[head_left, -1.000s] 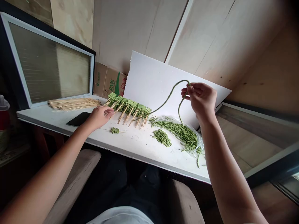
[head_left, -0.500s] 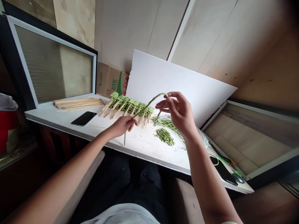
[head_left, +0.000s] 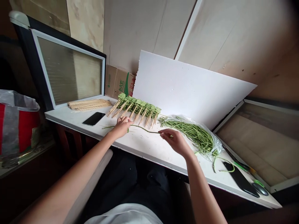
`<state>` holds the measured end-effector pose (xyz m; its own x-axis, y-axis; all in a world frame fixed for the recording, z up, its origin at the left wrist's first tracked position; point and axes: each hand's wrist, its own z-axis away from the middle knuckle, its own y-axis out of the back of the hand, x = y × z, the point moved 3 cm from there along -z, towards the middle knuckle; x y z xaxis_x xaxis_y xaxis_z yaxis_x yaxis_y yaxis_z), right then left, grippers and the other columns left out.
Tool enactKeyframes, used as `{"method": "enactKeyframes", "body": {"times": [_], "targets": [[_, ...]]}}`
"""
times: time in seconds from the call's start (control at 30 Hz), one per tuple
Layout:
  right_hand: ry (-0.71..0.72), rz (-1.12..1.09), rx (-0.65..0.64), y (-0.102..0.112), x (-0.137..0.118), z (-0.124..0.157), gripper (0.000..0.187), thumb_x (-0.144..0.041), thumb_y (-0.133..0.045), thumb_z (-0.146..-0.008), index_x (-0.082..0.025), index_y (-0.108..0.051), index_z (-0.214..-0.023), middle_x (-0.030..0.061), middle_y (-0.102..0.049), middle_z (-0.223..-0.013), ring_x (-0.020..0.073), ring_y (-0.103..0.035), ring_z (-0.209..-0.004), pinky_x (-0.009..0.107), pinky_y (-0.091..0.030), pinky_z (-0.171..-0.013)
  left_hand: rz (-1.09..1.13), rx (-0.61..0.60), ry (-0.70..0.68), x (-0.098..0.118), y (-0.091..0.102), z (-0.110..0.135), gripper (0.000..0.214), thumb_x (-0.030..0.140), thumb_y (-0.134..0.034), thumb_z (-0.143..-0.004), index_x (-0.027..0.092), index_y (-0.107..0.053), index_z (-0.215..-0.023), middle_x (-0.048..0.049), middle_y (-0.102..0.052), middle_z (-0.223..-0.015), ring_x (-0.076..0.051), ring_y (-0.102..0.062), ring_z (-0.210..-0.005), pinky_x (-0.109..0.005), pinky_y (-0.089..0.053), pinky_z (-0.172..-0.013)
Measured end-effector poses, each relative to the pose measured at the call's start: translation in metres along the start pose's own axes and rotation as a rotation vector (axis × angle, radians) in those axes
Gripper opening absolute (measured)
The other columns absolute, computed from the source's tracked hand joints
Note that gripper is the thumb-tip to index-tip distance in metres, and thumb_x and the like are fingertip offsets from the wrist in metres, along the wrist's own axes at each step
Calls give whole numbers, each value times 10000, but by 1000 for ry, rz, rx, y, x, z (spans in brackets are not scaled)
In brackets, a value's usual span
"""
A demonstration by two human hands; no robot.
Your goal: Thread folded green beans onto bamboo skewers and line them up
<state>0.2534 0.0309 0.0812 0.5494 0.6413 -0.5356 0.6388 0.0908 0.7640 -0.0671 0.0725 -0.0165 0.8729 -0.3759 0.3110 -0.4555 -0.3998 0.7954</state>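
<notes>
A long green bean (head_left: 145, 129) stretches almost level above the white table between my two hands. My left hand (head_left: 123, 126) is closed around it, and a stretch of bean sticks out to the left past the fingers. Thumb and fingers of my right hand (head_left: 172, 139) pinch the bean near its right end. A little green shows beside the right fingers; the small heap of cut bean pieces is mostly hidden there. Just behind my left hand lies a row of bean pieces threaded on skewers (head_left: 140, 107). Loose long beans (head_left: 198, 133) spill from a clear plastic bag right of my right hand.
Bare wooden skewers (head_left: 90, 105) and a phone (head_left: 94, 119) lie at the left. A dark flat device (head_left: 241, 180) is near the right end. A white board (head_left: 187, 90) leans behind, beside a cardboard box (head_left: 120, 81). A red lined bin (head_left: 28, 127) stands left of the table (head_left: 147, 152).
The bean went from a raised arch to a nearly level line. My right hand came down, and my left hand now sits left of the bean's middle. The view has shifted slightly.
</notes>
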Motion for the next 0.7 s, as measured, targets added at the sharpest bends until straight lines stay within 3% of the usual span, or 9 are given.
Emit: {"method": "enactKeyframes", "body": {"times": [0.07, 0.17, 0.3, 0.37, 0.47, 0.57, 0.7], "targets": [[29, 10, -36, -16, 3, 1, 298, -450, -621, -1025, -245, -814, -1122, 90, -781, -1002, 206, -672, -785, 323, -527, -680, 56, -12, 26, 16, 0, 1, 473, 43, -521, -897, 203, -705, -1302, -150, -607, -1295, -334, -521, -1280, -505, -367, -1104], [109, 44, -74, -32, -4, 3, 256, -378, -611, -1031, -254, -814, -1125, 91, -773, -994, 220, -668, -827, 350, -542, -734, 327, -51, -65, 63, 12, 2, 329, 260, -488, -1033, 207, -724, -1255, -126, -659, -1284, -292, -609, -1201, -445, -449, -1071], [178, 110, -32, -38, -23, 6, 175, -265, -615, -1007, -240, -769, -1088, 87, -761, -987, 249, -636, -929, 408, -543, -837, 625, -288, -171, 127, 23, 12, 396, 509, -532, -1050, 223, -706, -1262, -87, -731, -1195, -260, -687, -1072, -337, -518, -886], [168, 104, 13, -38, -28, 7, 129, -215, -614, -986, -229, -710, -1072, 87, -749, -1016, 249, -626, -965, 406, -545, -849, 607, -275, -88, 140, 24, 17, 405, 538, -543, -1035, 191, -699, -1175, -84, -737, -1040, -241, -690, -894, -310, -489, -737], [153, 79, 33, -34, -29, 9, 208, -206, -643, -963, -230, -620, -1168, 75, -729, -1014, 230, -631, -934, 378, -547, -821, 569, -211, -37, 141, 22, 16, 416, 484, -437, -1070, 171, -664, -915, -64, -674, -857, -203, -620, -748, -297, -421, -654], [96, 79, -44, -22, -23, 12, 391, -223, -653, -968, -245, -553, -1345, 37, -728, -938, 204, -650, -835, 352, -544, -776, 544, -107, -72, 129, 25, 9, 418, 443, -426, -1053, 185, -556, -752, -37, -596, -795, -179, -548, -719, -292, -389, -658], [-31, 144, -77, 7, -14, 20, 255, -275, -609, -1013, -254, -697, -1252, 50, -766, -917, 199, -693, -771, 335, -540, -714, 561, 27, -54, 104, 35, 1, 395, 444, -461, -1004, 203, -461, -691, -4, -512, -712, -168, -485, -696, -288, -358, -659]]}}
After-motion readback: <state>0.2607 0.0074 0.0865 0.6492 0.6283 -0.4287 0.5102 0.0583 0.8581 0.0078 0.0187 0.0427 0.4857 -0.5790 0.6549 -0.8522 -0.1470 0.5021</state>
